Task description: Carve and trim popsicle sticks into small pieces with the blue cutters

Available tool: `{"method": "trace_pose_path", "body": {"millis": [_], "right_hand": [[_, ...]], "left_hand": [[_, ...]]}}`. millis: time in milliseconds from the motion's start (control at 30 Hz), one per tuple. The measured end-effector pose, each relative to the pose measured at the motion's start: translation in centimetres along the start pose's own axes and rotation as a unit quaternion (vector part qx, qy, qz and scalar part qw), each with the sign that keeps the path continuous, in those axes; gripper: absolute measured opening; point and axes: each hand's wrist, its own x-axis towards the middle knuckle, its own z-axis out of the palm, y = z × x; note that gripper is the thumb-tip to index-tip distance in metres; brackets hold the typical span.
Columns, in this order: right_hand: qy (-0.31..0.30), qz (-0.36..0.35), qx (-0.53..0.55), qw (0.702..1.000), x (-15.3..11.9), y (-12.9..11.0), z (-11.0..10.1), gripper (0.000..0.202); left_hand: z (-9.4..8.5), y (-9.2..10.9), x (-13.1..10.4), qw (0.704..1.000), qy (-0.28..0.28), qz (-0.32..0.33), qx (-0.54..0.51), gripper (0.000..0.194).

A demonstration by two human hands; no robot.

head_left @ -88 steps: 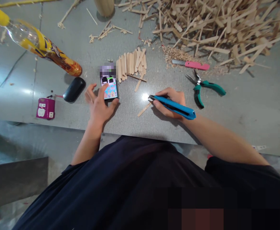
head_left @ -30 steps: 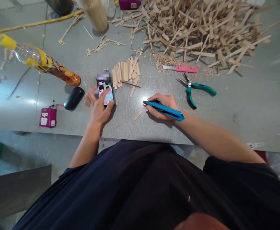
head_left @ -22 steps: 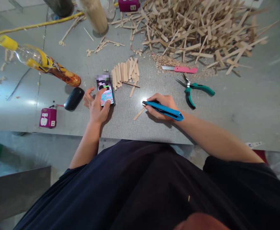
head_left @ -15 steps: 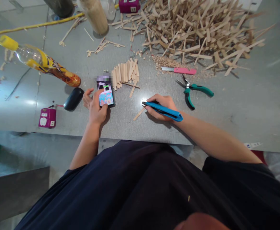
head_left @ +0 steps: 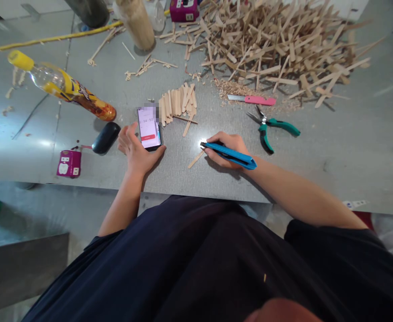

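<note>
My right hand [head_left: 228, 150] is closed around a blue utility knife [head_left: 233, 155], its dark tip pointing left over the table. A single wooden stick [head_left: 195, 159] lies under that tip, its upper end by my fingers. My left hand [head_left: 136, 150] spreads round the lower part of a smartphone [head_left: 147, 127] lying on the table. The thumb reaches along the phone's bottom edge, and the other fingers are at its left side. A mostly white screen with a red bar shows on the phone. Beyond it lies a row of wooden sticks [head_left: 176, 103].
A large heap of wooden sticks [head_left: 266, 40] fills the back right. Nearer are a pink knife [head_left: 260, 100] and green-handled pliers [head_left: 264, 127]. At left lie a yellow-capped bottle [head_left: 72, 91], a black mouse-shaped object [head_left: 105, 138] and a purple box [head_left: 69, 163].
The phone display has switched from a colourful picture to a pale screen with a red bar. My left fingers have moved off the screen to the phone's edges. My right hand stays put.
</note>
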Motion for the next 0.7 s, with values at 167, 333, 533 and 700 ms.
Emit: {"method": "trace_pose_path", "body": {"millis": [167,333,533,700], "right_hand": [[0.012,0.01,0.025,1.0,0.0,-0.1,0.0,0.023],[0.076,0.055,0.055,0.994,0.3,-0.1,-0.1,0.027],[0.187,0.14,0.124,0.964,1.1,0.5,0.2,0.044],[0.221,0.156,0.164,0.949,1.8,1.0,0.5,0.061]], "left_hand": [[-0.1,-0.6,-0.4,0.999,0.041,0.022,0.015,0.117],[-0.6,1.4,-2.3,0.989,0.029,0.142,0.04,0.052],[0.0,7.7,-4.4,0.954,-0.187,0.232,0.033,0.037],[1.0,10.4,-4.2,0.934,-0.244,0.233,0.114,0.034]]}}
